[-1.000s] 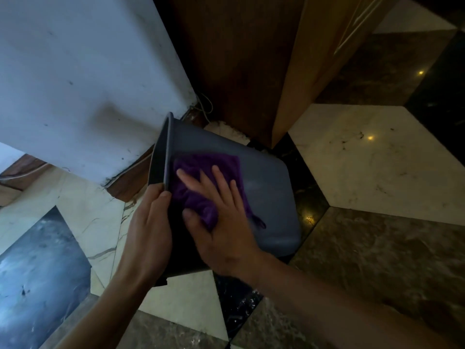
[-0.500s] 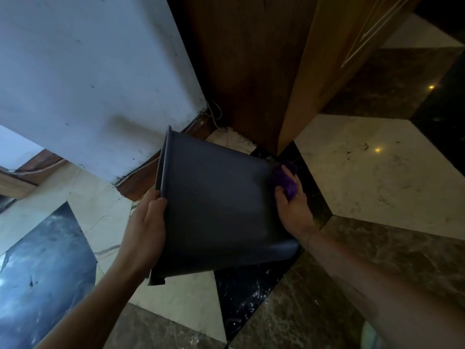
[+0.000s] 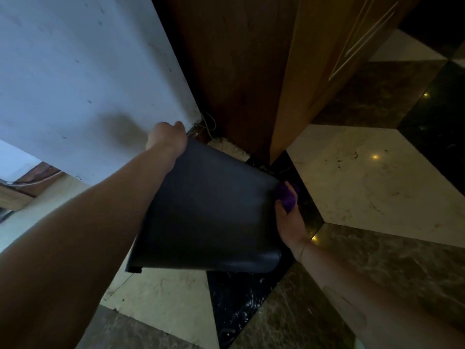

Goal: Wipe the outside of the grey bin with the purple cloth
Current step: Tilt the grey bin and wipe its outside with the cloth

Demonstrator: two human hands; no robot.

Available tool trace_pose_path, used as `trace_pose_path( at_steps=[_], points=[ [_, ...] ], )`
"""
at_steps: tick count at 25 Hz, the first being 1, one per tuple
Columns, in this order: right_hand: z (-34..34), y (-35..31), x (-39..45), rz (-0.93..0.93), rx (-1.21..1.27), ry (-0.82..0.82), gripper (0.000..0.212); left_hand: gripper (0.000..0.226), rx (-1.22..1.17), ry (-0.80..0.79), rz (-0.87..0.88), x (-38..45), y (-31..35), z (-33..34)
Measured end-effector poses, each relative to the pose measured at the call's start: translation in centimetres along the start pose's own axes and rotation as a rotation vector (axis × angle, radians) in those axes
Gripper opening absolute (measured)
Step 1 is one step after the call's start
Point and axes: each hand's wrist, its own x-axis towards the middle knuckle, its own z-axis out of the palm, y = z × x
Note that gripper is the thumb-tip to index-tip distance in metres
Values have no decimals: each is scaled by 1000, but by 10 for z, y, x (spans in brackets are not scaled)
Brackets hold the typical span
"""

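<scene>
The grey bin [image 3: 211, 212] lies tipped on its side over the tiled floor, its broad dark wall facing me and its rim to the left. My left hand [image 3: 167, 137] grips the bin at its far upper corner, fingers curled over the rim. My right hand [image 3: 290, 222] is at the bin's right end, near its base, and holds the bunched purple cloth [image 3: 286, 196] against that end. Most of the cloth is hidden behind the bin and my fingers.
A white wall [image 3: 88, 84] rises to the left, with a dark wooden panel [image 3: 234, 71] and a lighter wooden cabinet [image 3: 324, 59] just behind the bin. Thin wires [image 3: 210, 123] hang at the corner. Marble floor tiles [image 3: 364, 177] spread to the right and front.
The cloth hand went from the bin's broad side to its right end and stayed there. My left hand shifted from the near part of the rim up to the far corner.
</scene>
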Motion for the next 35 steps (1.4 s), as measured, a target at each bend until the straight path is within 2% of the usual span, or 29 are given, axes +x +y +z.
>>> trace_pose_path(
  at_steps=[4, 6, 7, 9, 11, 13, 15, 17, 20, 23, 26, 28, 30, 35],
  points=[
    [-9, -23, -10, 203, 244, 125, 45, 48, 60, 131, 405, -35, -2, -19],
    [-13, -39, -14, 202, 334, 144, 44, 48, 17, 134, 583, -59, -17, -36],
    [-12, -44, -18, 185, 353, 155, 40, 47, -25, 96, 618, -72, -28, -45],
    [-7, -43, -32, 140, 346, 185, 34, 40, -118, -40, 580, -92, -55, -62],
    [0, -33, -49, 80, 330, 195, 33, 39, -190, -157, 450, -98, -74, -79],
    [7, -24, -63, 27, 334, 175, 42, 45, -246, -169, 233, -91, -79, -87],
    [11, -23, -69, -40, 319, 142, 41, 44, -284, -87, 96, -87, -75, -88],
    [11, -36, -73, -149, 287, 152, 38, 46, -249, 7, 138, -94, -73, -82],
    [12, -66, -82, -389, 156, 192, 46, 51, -247, 32, 196, -119, -73, -74],
    [34, -114, -107, -702, -83, 45, 45, 61, -248, 52, 267, -150, -77, -61],
    [66, -149, -129, -945, -272, -122, 57, 59, -258, 10, 415, -178, -78, -53],
    [76, -152, -128, -960, -387, -197, 62, 50, -297, -13, 451, -183, -79, -53],
    [71, -143, -116, -915, -452, -218, 63, 57, -315, 19, 390, -179, -81, -53],
    [45, -103, -70, -671, -484, -100, 58, 72, -216, 80, 316, -158, -84, -55]
  ],
)
